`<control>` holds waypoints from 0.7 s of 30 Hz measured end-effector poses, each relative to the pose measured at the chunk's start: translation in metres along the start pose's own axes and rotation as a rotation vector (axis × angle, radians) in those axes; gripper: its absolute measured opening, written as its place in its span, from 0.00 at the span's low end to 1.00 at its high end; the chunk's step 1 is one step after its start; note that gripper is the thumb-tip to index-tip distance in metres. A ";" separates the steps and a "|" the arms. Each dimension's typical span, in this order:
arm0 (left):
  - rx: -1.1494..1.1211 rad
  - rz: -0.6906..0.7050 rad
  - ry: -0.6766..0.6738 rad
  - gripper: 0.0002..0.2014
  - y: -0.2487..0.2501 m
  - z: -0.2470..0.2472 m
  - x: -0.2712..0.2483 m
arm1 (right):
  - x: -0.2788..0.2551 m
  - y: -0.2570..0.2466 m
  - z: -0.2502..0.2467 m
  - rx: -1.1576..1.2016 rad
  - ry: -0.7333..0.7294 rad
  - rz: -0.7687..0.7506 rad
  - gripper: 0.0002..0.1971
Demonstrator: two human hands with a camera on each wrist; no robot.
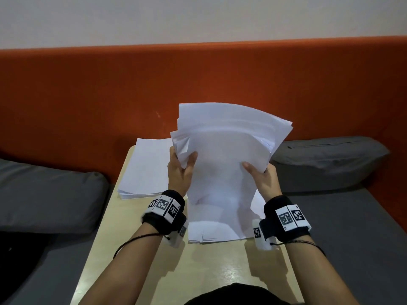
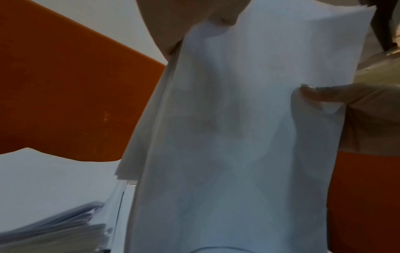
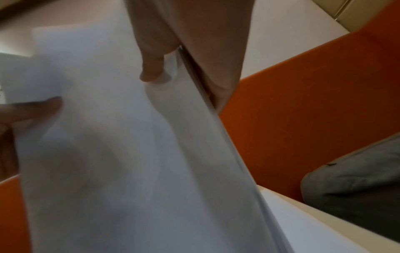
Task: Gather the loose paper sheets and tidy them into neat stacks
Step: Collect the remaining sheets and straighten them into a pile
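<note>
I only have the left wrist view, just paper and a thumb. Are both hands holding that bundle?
Observer: Yes. The left hand grips the held bundle at one side edge, the right hand at the other.
Operator: Is it lifted clear of the table?
Observer: I cannot tell. Its lower end reaches down to loose sheets lying on the table.
Operator: Any finished pile?
Observer: A flat stack lies on the table's far left corner, beside the left hand.
</note>
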State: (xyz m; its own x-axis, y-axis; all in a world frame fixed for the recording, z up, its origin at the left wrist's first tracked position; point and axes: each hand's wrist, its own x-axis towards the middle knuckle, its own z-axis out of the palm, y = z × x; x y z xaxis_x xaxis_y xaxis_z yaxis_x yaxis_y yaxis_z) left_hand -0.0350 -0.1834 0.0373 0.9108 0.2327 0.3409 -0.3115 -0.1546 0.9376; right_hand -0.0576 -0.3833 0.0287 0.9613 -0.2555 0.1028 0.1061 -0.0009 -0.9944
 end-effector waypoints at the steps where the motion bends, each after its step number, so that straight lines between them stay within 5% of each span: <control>1: -0.007 0.002 0.023 0.28 0.004 0.000 0.000 | 0.002 -0.002 0.001 -0.002 0.004 -0.006 0.12; 4: -0.046 0.048 0.086 0.24 0.018 0.001 0.008 | 0.006 -0.015 0.006 0.018 0.039 -0.057 0.12; 8: -0.107 0.143 0.106 0.07 0.030 -0.001 0.017 | 0.006 -0.032 0.002 0.085 -0.001 -0.086 0.08; 15: -0.184 0.083 -0.005 0.19 0.021 -0.005 0.015 | 0.001 -0.028 -0.003 0.156 -0.046 -0.079 0.10; 18: -0.197 -0.041 -0.050 0.17 0.008 -0.002 0.007 | -0.001 -0.010 -0.005 0.175 -0.065 0.036 0.21; 21: -0.159 -0.119 -0.054 0.11 -0.007 -0.002 -0.002 | -0.005 0.005 -0.002 0.110 -0.037 0.096 0.19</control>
State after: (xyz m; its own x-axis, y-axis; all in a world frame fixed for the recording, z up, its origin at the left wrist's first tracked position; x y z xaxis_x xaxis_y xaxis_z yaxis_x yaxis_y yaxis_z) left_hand -0.0352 -0.1808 0.0306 0.9556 0.1873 0.2273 -0.2360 0.0255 0.9714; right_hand -0.0626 -0.3841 0.0235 0.9769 -0.2133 0.0106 0.0388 0.1285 -0.9910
